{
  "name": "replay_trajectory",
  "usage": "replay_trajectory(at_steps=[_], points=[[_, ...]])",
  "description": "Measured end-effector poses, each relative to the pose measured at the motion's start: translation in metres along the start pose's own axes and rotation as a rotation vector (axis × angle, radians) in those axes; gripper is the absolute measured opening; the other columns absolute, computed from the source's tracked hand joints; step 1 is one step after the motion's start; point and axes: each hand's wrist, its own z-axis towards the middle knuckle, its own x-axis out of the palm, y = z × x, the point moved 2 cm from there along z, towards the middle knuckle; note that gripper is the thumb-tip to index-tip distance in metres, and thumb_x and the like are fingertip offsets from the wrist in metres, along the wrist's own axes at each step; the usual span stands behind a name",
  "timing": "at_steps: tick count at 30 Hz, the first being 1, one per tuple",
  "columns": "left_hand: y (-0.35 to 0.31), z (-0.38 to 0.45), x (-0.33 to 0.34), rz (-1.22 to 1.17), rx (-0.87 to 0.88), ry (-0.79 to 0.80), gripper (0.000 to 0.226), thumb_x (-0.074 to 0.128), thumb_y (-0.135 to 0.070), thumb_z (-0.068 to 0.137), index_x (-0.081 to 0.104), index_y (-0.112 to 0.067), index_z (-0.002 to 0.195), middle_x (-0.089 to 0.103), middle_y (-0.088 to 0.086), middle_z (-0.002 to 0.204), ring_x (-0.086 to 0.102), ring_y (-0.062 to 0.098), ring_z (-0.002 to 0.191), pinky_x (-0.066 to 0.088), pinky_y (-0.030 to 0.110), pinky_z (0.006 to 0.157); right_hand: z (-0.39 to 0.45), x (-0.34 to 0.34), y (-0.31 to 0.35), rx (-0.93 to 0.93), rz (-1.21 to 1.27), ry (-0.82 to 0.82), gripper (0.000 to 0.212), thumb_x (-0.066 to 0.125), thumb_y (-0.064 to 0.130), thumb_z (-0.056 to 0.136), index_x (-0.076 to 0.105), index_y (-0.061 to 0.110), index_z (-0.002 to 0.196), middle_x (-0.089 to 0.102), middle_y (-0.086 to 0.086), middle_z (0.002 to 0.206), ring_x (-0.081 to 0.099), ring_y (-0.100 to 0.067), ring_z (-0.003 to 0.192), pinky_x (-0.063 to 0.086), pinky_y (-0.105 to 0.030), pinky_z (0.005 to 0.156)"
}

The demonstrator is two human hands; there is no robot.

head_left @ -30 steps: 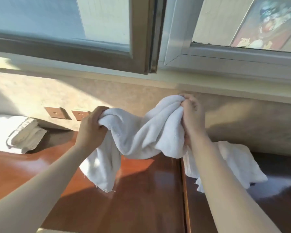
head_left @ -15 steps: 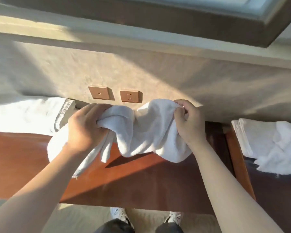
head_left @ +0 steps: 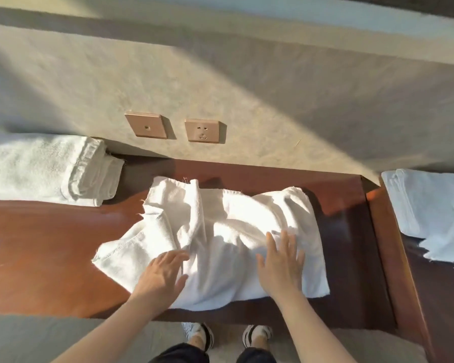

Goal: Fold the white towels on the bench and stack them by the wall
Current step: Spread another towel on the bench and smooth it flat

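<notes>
Folded towels [head_left: 45, 169] sit at the far left of the bench [head_left: 37, 244], stacked against the wall [head_left: 220, 82]. Two wall sockets [head_left: 174, 128] are mounted above the bench, left of centre.

In the middle, one white towel [head_left: 220, 231] lies rumpled on the bench, ridges running front to back, its left corner splayed out and frayed threads along the far edge.

The left hand [head_left: 163, 275] is flat on the towel's near-left part, fingers spread, pinching nothing. The right hand [head_left: 281, 263] is flat on the near-right part, grip also spread, palm down.

Judged step: smoothing before the first fold. To do it well, sweep both palms outward from the centre ridge, pull the left corner square with the rest, line up the edges, and only then fold. Folding over the wrinkles would likely give a lumpy piece that stacks badly.

At the far right, unfolded towels [head_left: 430, 213] lie on the adjoining darker surface, so there is more to do. Shoes [head_left: 228, 335] show below the bench edge.

No brand, label or readable writing anywhere; the sockets show only their slots.
</notes>
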Motion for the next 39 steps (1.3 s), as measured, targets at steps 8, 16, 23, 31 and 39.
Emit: replay_trajectory(at_steps=[8, 16, 23, 31, 39], points=[[0.008, 0.075, 0.007, 0.253, -0.056, 0.104, 0.090, 0.033, -0.079, 0.090, -0.019, -0.045, 0.155, -0.007, -0.004, 0.169, -0.014, 0.030, 0.155, -0.016, 0.053, 0.122, 0.049, 0.039, 0.053, -0.286, 0.006, -0.066, 0.065, 0.021, 0.054, 0.104, -0.009, 0.036, 0.159, -0.027, -0.003, 0.164, -0.028, -0.028, 0.150, -0.012, -0.051, 0.123], [0.036, 0.131, 0.010, 0.263, -0.222, -0.021, 0.085, 0.009, -0.084, 0.086, -0.022, -0.044, 0.154, -0.033, -0.010, 0.162, -0.032, 0.023, 0.149, -0.022, 0.056, 0.119, 0.133, 0.033, 0.009, -0.100, -0.039, -0.035, 0.084, -0.003, 0.083, 0.082, -0.030, 0.043, 0.150, -0.038, 0.002, 0.160, -0.036, -0.023, 0.147, -0.023, -0.046, 0.118], [0.061, 0.084, -0.003, -0.259, -0.480, -0.287, 0.101, 0.071, -0.055, 0.086, 0.007, -0.030, 0.161, 0.009, 0.001, 0.169, 0.014, 0.025, 0.154, 0.020, 0.046, 0.123, 0.121, 0.022, 0.017, -0.089, 0.080, -0.168, 0.067, 0.026, 0.051, 0.099, 0.009, 0.033, 0.161, -0.008, -0.006, 0.169, -0.007, -0.030, 0.155, -0.004, -0.057, 0.123], [0.085, 0.026, -0.014, -0.464, -0.492, -0.120, 0.032, 0.073, -0.055, 0.083, 0.066, -0.024, 0.083, 0.063, -0.011, 0.087, 0.059, 0.005, 0.079, 0.048, 0.024, 0.069, 0.049, 0.080, 0.054, -0.066, -0.076, 0.033, 0.064, 0.001, 0.062, 0.098, -0.009, 0.041, 0.158, -0.031, -0.006, 0.163, -0.013, -0.040, 0.152, 0.008, -0.070, 0.115], [0.046, 0.010, -0.033, -0.512, -0.231, -0.106, 0.030, 0.049, -0.054, 0.099, 0.063, -0.028, 0.092, 0.059, -0.011, 0.065, 0.052, 0.006, 0.056, 0.038, 0.018, 0.057, 0.054, 0.027, 0.119, -0.361, 0.169, -0.228, 0.059, 0.069, 0.011, 0.085, 0.054, 0.015, 0.142, 0.044, -0.017, 0.153, 0.036, -0.041, 0.144, 0.029, -0.061, 0.116]])
